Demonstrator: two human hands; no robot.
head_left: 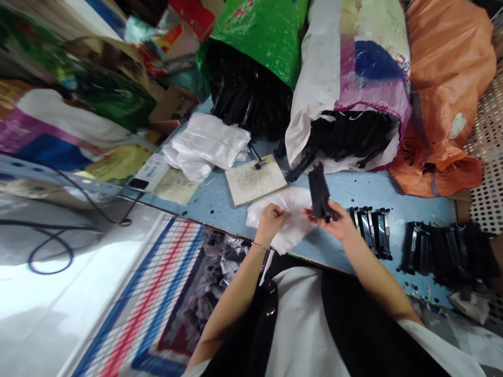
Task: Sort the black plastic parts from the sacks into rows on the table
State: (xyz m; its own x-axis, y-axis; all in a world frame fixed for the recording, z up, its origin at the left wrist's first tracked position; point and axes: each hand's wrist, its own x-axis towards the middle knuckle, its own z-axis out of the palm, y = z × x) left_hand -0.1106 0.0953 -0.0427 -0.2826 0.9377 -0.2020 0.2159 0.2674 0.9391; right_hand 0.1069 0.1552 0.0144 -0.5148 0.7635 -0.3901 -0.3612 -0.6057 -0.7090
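Note:
My right hand (338,222) grips a stack of black plastic parts (319,191) and holds it upright over the blue table (220,201). My left hand (270,219), a thin bracelet on its wrist, is closed on the edge of a clear plastic bag (288,209) that lies on the table just left of the black stack. The two hands are close together, a little apart.
Rows of black parts (371,228) and a darker pile (448,248) lie on the table to the right. Open sacks of black parts (346,139) stand behind, beside an orange sack (444,94). Folded white bags (206,144), a board (253,180) and a cable (58,246) are at left.

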